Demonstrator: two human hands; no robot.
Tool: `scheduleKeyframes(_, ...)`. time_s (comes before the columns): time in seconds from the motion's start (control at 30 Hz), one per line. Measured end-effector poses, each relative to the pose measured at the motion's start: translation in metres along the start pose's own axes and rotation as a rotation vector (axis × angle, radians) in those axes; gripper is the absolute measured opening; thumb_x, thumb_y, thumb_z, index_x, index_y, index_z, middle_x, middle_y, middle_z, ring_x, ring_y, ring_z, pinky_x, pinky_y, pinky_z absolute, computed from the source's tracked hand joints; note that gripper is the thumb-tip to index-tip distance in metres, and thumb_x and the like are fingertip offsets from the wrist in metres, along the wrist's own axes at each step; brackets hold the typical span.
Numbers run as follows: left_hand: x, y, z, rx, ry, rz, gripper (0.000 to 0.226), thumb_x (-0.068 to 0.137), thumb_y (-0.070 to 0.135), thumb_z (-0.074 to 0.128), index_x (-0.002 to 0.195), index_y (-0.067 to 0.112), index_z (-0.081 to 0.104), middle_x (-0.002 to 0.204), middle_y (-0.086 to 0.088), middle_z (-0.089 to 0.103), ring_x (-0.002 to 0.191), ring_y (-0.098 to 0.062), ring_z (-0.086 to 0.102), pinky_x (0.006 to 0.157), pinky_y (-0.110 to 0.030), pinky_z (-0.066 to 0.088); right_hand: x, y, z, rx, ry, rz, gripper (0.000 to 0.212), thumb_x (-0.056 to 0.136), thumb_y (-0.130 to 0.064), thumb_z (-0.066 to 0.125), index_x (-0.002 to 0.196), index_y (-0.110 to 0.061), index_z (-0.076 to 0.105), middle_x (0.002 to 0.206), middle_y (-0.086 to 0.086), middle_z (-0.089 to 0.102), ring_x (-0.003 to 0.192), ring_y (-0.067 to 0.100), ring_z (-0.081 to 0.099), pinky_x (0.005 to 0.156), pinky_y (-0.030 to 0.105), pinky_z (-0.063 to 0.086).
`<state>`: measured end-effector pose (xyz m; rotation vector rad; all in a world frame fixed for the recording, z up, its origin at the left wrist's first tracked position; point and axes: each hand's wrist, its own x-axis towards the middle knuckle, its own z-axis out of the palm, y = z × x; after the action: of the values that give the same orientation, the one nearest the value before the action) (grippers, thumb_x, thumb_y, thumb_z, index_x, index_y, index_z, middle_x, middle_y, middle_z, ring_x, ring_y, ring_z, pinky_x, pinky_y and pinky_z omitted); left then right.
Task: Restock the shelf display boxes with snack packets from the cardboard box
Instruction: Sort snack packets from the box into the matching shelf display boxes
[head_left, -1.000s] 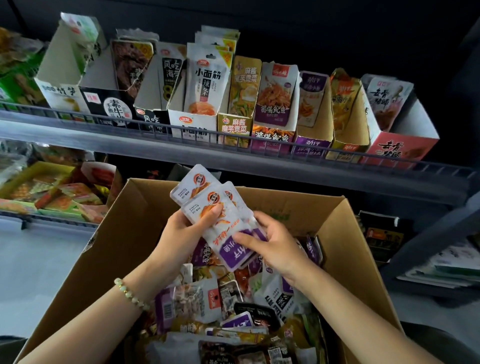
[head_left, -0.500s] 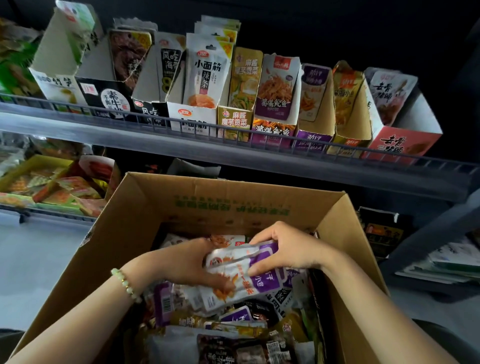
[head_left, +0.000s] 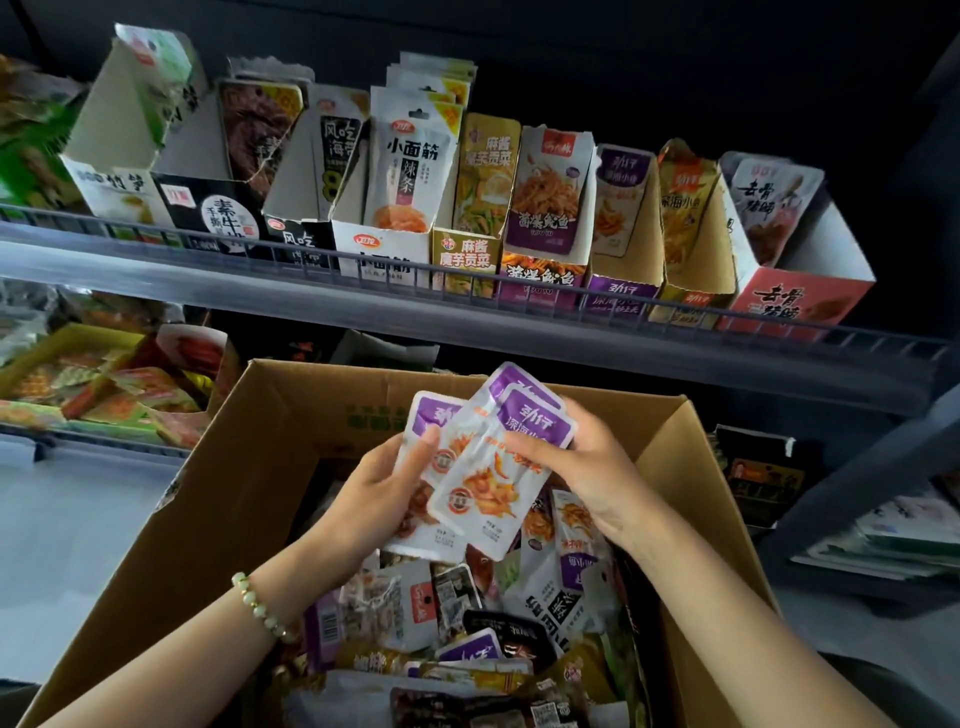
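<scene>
Both hands, left hand (head_left: 382, 493) and right hand (head_left: 587, 467), pinch a loose fan of purple-and-white snack packets (head_left: 478, 467) mid-frame above the cardboard box (head_left: 249, 467), so honestly one could slide out while reaching for the matching purple display box (head_left: 626, 270) upper right.

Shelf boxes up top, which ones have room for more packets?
The purple-fronted display box and the red box at the right end look roomy. The white box looks crowded. Both hands hold purple-topped packets.
</scene>
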<state>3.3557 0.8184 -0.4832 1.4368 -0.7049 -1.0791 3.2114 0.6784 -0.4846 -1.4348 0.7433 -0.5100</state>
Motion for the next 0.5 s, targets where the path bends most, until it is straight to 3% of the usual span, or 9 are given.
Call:
scheduleKeyframes(0.07,0.001,0.002,-0.002,-0.08,0.028,-0.025,0.033,0.095,0.039,0.041,0.11,0.016,0.059,0.097,-0.01,0.075,0.084,-0.028,0.073,0.067,-0.032,0.06,0.001,-0.004,-0.009,-0.046,-0.072,0.014,0.042,0.074,-0.012,0.077,0.112,-0.022,0.062,0.101,-0.001,0.074,0.091,0.014,0.071,0.073,0.02,0.055)
scheduleKeyframes(0.17,0.002,0.003,-0.004,-0.051,-0.005,-0.003,0.036,0.089,0.041,0.048,0.113,0.017,0.058,0.102,-0.009,0.074,0.088,-0.026,0.073,0.073,-0.035,0.06,-0.003,-0.005,-0.01,-0.141,-0.192,0.045,0.038,0.076,-0.011,0.076,0.109,-0.023,0.061,0.097,-0.003,0.074,0.088,0.011,0.071,0.068,0.018,0.054)
scheduleKeyframes(0.23,0.0,0.002,-0.003,0.019,-0.085,0.011,0.039,0.082,0.038,0.054,0.115,0.017,0.057,0.102,-0.007,0.074,0.088,-0.024,0.073,0.069,-0.03,0.06,-0.005,-0.003,-0.005,-0.191,-0.203,0.03,0.043,0.074,-0.02,0.079,0.111,-0.027,0.059,0.102,-0.003,0.073,0.092,0.01,0.07,0.074,0.022,0.056)
scheduleKeyframes(0.37,0.0,-0.003,0.0,0.131,-0.179,0.008,0.05,0.077,0.015,0.072,0.12,0.018,0.048,0.106,-0.002,0.073,0.093,-0.018,0.072,0.072,-0.028,0.059,-0.002,0.008,0.006,-0.266,-0.17,0.003,0.072,0.055,-0.055,0.083,0.117,-0.033,0.054,0.113,-0.006,0.07,0.106,0.011,0.065,0.095,0.044,0.051)
scheduleKeyframes(0.5,0.0,-0.006,-0.002,0.198,-0.213,0.028,0.062,0.077,0.018,0.073,0.13,0.024,0.039,0.114,-0.002,0.068,0.101,-0.015,0.069,0.082,-0.032,0.058,-0.004,0.018,0.018,-0.303,-0.151,-0.074,0.078,0.064,-0.057,0.079,0.13,-0.041,0.04,0.123,-0.011,0.061,0.111,0.004,0.06,0.099,0.039,0.05)
